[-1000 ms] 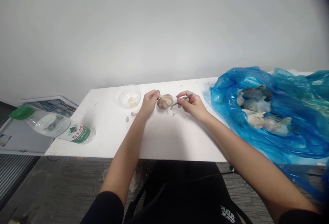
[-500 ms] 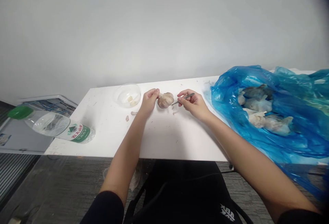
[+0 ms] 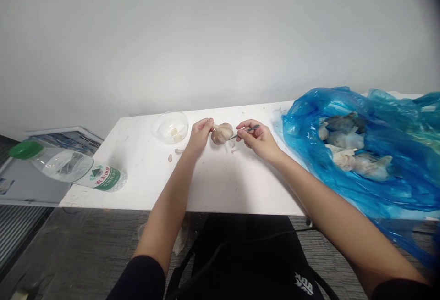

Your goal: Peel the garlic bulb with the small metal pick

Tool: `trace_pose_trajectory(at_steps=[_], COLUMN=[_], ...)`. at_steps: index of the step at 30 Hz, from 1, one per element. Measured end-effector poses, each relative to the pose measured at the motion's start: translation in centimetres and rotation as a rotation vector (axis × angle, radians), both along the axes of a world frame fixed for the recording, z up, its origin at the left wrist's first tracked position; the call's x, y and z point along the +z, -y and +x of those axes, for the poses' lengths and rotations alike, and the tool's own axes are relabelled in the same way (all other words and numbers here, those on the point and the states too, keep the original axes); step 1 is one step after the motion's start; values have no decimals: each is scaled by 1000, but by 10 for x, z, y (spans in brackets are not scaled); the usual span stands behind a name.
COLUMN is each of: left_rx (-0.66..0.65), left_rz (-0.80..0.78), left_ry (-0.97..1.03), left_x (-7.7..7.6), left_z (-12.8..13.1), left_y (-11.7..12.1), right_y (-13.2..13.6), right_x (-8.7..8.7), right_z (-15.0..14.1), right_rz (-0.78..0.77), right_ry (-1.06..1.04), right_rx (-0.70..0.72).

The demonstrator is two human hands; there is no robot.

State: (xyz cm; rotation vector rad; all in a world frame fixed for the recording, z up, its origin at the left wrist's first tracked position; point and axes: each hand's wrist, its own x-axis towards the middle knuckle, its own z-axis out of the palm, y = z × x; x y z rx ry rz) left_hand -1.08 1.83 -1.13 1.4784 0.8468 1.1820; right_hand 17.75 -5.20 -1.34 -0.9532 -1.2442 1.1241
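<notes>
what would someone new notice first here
Probably the blue bag, spread open with garlic bulbs inside, at the right of the white table. Then the green-capped bottle at the left end. Mid-table, the left hand holds a garlic bulb; the right hand points a slim tool at it.

White table (image 3: 220,190) bears 1 bottle (image 3: 103,177), 1 bowl (image 3: 161,130), garlic bits (image 3: 170,158) and 1 blue bag (image 3: 409,187).

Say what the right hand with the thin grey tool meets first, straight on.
Likely the round, beige garlic bulb held in the left hand; the tip of the tool looks very close, depth unclear.
</notes>
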Motion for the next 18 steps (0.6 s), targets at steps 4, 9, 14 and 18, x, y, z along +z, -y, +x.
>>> trace_pose_trajectory(at_steps=[4,9,14,18], left_rx=[1,-12,-12,-16], left_rz=[-44,-94,-121,-132], left_ry=[27,58,77,112], left_x=[-1,-4,-5,-4], left_z=[1,2,2,1], left_y=[0,-2,-3,-3], right_y=[-1,-2,-2,-3], right_x=[-2,-3,-6,-10], right_z=[0,1,3,6], right_rz=[26,40,44,63], right_ry=[16,51,114,226], right_rx=[-15,-38,-64,-111])
